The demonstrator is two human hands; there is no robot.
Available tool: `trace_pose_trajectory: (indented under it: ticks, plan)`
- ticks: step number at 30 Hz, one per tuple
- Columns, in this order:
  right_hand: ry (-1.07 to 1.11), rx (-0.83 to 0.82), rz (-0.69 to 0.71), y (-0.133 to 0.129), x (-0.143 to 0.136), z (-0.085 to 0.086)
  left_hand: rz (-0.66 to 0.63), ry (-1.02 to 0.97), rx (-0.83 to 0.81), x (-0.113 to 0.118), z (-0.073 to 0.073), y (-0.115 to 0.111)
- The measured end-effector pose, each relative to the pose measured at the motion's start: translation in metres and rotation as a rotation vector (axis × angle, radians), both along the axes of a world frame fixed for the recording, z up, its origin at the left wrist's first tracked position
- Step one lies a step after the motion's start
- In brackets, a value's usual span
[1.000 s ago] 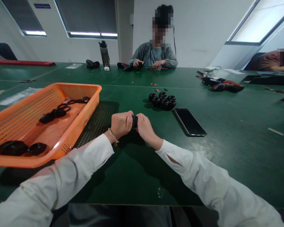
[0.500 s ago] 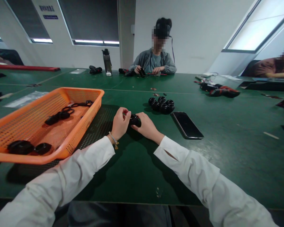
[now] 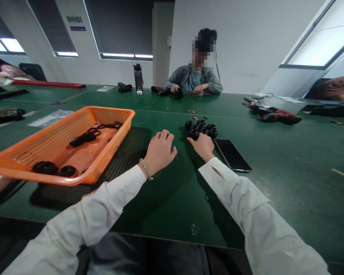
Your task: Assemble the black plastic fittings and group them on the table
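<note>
My left hand point(image 3: 160, 152) hovers over the green table, palm down, its fingers apart and holding nothing. My right hand point(image 3: 203, 146) reaches to a group of glossy black round parts point(image 3: 212, 127) on the table. Its thumb and fingers are closed around the black round part point(image 3: 193, 133) at the group's near left corner; the fingertips are partly hidden behind it. Several such parts sit close together, most showing a ring-like top. Just right of my right hand lies a dark smartphone point(image 3: 232, 156).
An orange basket point(image 3: 103, 166) on the left holds black round parts point(image 3: 46, 167) and black cabled pieces point(image 3: 84, 138). Across the green table point(image 3: 166, 214) a person point(image 3: 193, 78) handles a dark object near a bottle point(image 3: 138, 79). A red-black tool point(image 3: 283, 115) lies far right.
My hands have parted. The right has carried the black part rightward and forward to the group, while the left has let go and opened. The camera view has turned slightly left.
</note>
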State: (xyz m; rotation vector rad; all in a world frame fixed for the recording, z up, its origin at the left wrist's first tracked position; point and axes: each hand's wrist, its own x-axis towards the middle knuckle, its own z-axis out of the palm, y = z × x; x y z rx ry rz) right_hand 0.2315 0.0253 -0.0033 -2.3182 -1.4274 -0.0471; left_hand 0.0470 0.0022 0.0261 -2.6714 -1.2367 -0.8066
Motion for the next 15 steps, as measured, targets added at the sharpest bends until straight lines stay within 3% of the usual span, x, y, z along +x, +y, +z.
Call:
trace_pose_trajectory:
  ticks: [5, 7, 9, 12, 15]
  plan:
    - [-0.037, -0.099, -0.053, -0.002, 0.001, 0.005, 0.166, 0.215, -0.247, 0.008, 0.076, -0.033]
    - [-0.061, -0.130, -0.050, -0.006, 0.001, 0.007, 0.282, 0.279, -0.179, -0.001, 0.107, -0.026]
    - [-0.085, -0.155, -0.034, -0.009, 0.001, 0.008, 0.349, 0.297, -0.156, -0.019, 0.130, -0.003]
    - [-0.116, -0.180, -0.012, -0.014, 0.002, 0.008, 0.443, 0.397, -0.242, -0.060, 0.137, 0.051]
    - [-0.136, -0.192, 0.002, -0.015, 0.002, 0.008, 0.517, 0.488, -0.368, -0.109, 0.115, 0.100]
